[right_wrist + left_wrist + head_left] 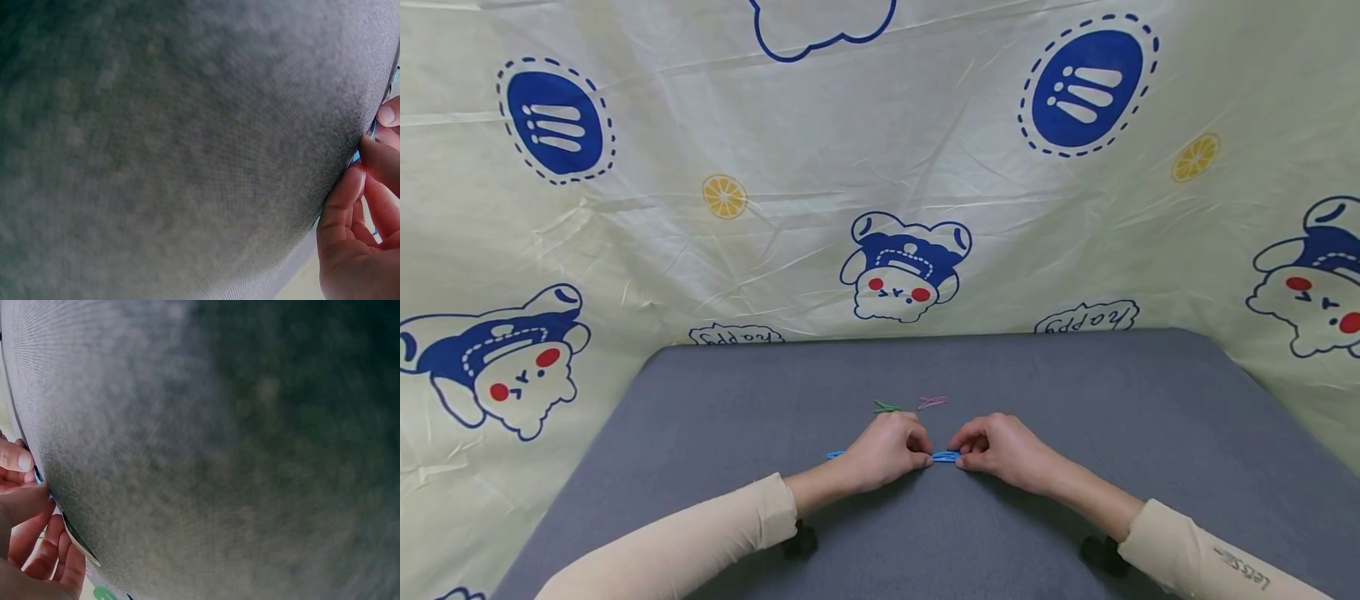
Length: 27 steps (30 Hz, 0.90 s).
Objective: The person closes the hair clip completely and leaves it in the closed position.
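A small bundle of thin blue strands (945, 457) lies low over the grey tabletop, between my two hands. My left hand (887, 450) pinches its left end between thumb and fingertips. At its right end, the thumb and index finger of my right hand (1006, 451) pinch it in the same way. Only the short middle stretch shows; the fingers hide both ends. In the right wrist view a sliver of blue (356, 155) appears at the fingertips. Another blue piece (835, 455) peeks out behind the left wrist.
Just beyond the left hand lie a small bunch of green strands (886, 407) and a pink one (933, 402). The grey cloth-covered table (737, 392) ends at a pale printed curtain (775, 267). Dark round objects (801, 540) sit under both cuffs.
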Available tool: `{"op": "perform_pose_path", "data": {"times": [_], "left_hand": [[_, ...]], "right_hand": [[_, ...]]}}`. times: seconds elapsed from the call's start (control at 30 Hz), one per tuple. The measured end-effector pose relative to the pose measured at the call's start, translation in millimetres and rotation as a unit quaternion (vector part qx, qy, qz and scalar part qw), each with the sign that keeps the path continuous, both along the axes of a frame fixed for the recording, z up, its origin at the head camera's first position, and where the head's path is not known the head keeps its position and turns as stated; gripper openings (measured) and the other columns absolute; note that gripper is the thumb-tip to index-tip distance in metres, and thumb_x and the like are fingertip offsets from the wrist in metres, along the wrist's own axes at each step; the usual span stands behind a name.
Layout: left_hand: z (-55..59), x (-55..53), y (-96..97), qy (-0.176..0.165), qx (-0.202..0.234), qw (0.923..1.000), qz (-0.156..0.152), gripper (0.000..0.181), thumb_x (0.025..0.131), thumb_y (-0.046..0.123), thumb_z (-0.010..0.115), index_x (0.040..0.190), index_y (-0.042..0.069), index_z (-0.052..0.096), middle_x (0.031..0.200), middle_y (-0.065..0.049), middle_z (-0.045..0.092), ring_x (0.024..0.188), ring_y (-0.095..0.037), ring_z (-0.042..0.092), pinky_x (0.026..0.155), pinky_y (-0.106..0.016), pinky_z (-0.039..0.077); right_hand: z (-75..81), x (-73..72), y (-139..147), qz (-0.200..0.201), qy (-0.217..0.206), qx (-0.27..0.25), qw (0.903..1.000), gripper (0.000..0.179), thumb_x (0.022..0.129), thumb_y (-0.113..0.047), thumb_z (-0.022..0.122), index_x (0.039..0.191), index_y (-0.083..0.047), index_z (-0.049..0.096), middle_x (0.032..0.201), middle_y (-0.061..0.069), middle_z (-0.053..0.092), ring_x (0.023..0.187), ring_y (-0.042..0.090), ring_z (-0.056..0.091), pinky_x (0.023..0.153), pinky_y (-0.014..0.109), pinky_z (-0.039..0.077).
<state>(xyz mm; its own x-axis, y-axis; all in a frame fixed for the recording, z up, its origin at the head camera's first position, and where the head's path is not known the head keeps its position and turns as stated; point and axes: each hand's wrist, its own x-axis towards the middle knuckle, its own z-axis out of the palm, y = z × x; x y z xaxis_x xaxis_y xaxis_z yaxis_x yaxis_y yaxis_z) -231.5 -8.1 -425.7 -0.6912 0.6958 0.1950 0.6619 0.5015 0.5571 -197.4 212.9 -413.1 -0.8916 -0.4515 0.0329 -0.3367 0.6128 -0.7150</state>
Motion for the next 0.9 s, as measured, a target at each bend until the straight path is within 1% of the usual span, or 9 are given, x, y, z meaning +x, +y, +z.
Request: {"op": "perform_pose_path", "data": {"times": [0.13,0.27,0.4,0.57,0.73,0.9], "left_hand": [[1.2,-0.4,-0.9,-0.007,0.002,1.0,-0.001,0.003,0.083,0.011,0.079,0.081,0.011,0.076,0.077,0.012,0.058,0.074,-0.002,0.056,0.065,-0.015,0.043],[3.1,-0.8,-2.3,-0.016,-0.001,0.9999,-0.002,0.003,0.084,0.012,0.079,0.084,0.009,0.077,0.078,0.011,0.06,0.073,-0.002,0.055,0.065,-0.015,0.043],[5.2,-2.3,-4.5,-0.037,0.004,0.9993,-0.001,0.005,0.083,0.012,0.079,0.086,0.009,0.077,0.078,0.012,0.06,0.072,0.0,0.053,0.065,-0.016,0.044],[8.7,-4.0,-9.5,-0.068,0.028,0.9972,0.008,0.004,0.084,0.01,0.078,0.086,0.007,0.076,0.078,0.013,0.059,0.069,0.0,0.055,0.063,-0.018,0.046],[13.6,-7.0,-17.1,-0.065,0.046,0.9967,0.013,0.004,0.086,0.009,0.076,0.089,0.007,0.077,0.08,0.011,0.061,0.072,-0.003,0.056,0.065,-0.02,0.047],[16.6,-11.0,-26.1,-0.059,0.062,0.996,0.024,0.005,0.087,0.008,0.075,0.091,0.007,0.077,0.083,0.01,0.062,0.077,-0.005,0.057,0.071,-0.022,0.049]], "right_hand": [[0.0,-0.2,-0.4,-0.002,0.001,0.001,1.0,0.012,0.085,-0.009,0.077,0.096,-0.008,0.073,0.077,-0.007,0.063,0.068,0.007,0.057,0.06,0.024,0.048],[0.2,0.1,-0.4,-0.003,-0.002,0.001,1.0,0.012,0.085,-0.01,0.076,0.097,-0.007,0.073,0.077,-0.006,0.063,0.069,0.008,0.057,0.061,0.024,0.047],[2.1,0.8,-0.9,-0.007,0.001,0.006,1.0,0.012,0.086,-0.011,0.076,0.097,-0.008,0.073,0.079,-0.007,0.063,0.071,0.008,0.057,0.062,0.024,0.048],[7.9,1.6,-2.8,-0.009,0.017,0.007,0.9998,0.013,0.088,-0.011,0.074,0.101,-0.007,0.073,0.081,-0.007,0.063,0.072,0.008,0.058,0.062,0.025,0.049],[14.5,0.6,-5.4,-0.013,0.024,0.0,0.9996,0.015,0.089,-0.012,0.072,0.103,-0.007,0.073,0.083,-0.006,0.064,0.071,0.01,0.059,0.061,0.027,0.05],[17.7,-1.6,-9.3,-0.019,0.03,-0.003,0.9994,0.015,0.091,-0.015,0.071,0.105,-0.009,0.073,0.086,-0.007,0.064,0.076,0.012,0.059,0.065,0.028,0.05]]}}
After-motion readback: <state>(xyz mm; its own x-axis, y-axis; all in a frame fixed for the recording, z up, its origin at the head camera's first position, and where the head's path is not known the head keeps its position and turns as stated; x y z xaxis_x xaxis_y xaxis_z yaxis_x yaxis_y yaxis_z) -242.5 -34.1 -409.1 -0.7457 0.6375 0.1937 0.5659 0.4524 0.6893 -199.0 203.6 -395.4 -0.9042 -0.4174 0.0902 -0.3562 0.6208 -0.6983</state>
